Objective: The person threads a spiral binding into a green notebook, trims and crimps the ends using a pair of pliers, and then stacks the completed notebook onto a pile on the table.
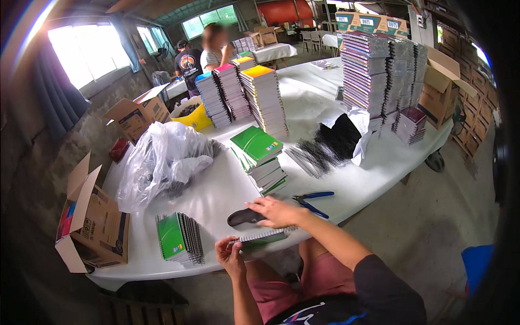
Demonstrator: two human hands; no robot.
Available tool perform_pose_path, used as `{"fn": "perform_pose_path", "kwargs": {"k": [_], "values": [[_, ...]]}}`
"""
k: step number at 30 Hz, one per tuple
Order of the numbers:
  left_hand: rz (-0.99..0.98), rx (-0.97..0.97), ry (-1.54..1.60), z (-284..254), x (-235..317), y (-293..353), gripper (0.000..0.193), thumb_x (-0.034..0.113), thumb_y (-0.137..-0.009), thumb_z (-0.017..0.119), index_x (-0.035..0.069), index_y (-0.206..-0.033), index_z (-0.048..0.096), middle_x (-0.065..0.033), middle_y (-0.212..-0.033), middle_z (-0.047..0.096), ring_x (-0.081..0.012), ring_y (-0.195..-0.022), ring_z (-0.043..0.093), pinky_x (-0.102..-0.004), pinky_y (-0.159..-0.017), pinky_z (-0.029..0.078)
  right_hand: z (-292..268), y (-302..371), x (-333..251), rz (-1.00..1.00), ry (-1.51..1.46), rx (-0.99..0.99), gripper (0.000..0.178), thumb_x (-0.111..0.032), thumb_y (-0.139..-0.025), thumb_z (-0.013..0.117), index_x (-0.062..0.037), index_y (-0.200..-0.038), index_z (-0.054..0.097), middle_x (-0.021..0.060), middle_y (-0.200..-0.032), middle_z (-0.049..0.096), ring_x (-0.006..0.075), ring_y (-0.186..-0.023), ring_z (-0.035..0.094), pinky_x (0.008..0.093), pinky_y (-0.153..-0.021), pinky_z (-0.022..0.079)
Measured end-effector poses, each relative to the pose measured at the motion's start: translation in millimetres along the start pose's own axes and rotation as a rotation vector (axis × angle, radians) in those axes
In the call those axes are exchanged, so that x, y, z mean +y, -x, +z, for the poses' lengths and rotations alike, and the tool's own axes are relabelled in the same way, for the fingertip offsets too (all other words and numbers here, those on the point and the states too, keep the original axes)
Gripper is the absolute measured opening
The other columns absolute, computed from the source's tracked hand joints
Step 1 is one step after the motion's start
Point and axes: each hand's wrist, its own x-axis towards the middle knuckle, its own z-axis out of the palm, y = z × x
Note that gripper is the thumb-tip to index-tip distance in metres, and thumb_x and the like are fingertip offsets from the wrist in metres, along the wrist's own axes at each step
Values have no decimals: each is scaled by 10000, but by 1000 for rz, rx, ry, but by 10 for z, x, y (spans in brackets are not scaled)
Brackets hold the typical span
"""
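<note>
We see left hand (229, 255) fingers pinched on near corner of spiral notebook (264, 236), which lies at table (325, 97) edge, just before us. Right hand (276, 212) lies flat over notebook's far side, fingers spread, gripping nothing we can make out. Black oblong object (245, 217) touching right fingertips. Blue-handled pliers (311, 201) just right of that hand. Green notebook stack (259, 158) beyond. Finished green notebooks (179, 238) left of hands. Loose black spiral coils (311, 157) farther right. Clear plastic bag (162, 160) far left.
</note>
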Motion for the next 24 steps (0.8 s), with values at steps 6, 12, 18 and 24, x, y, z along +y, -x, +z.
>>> {"fn": "perform_pose_path", "kwargs": {"k": [6, 12, 18, 24], "values": [[-166, -66, -8, 18, -7, 43, 321, -78, -699, 713, 15, -987, 604, -98, -852, 654, -142, -778, 607, -239, -687, 480, -480, 877, -56, 542, 338, 145, 565, -385, -840, 575, -168, -1342, 431, 137, -1263, 458, 345, -1201, 399, 568, -988, 281], [-193, 25, 110, 430, 166, -8, 216, -104, -697, 710, -4, -856, 603, -170, -915, 669, -189, -873, 636, -290, -784, 509, -247, 1183, 163, 388, 351, 428, 501, -351, -827, 603, -159, -1279, 507, 193, -1187, 469, 335, -1140, 417, 514, -967, 307], [-16, -20, -33, 936, 420, -119, 191, -129, -687, 715, -26, -818, 623, -163, -908, 668, -209, -886, 644, -317, -827, 504, -553, 1215, -159, 523, -124, 631, 423, -333, -887, 556, -145, -1264, 523, 139, -986, 514, 326, -875, 516, 404, -801, 422], [114, -33, -191, 1042, 479, -105, 194, -126, -700, 715, -19, -761, 565, -143, -860, 664, -208, -889, 645, -315, -822, 506, -883, 1092, -1090, 292, -97, 458, 407, -342, -860, 597, -229, -1249, 558, 113, -1029, 514, 294, -948, 501, 397, -851, 388]]}}
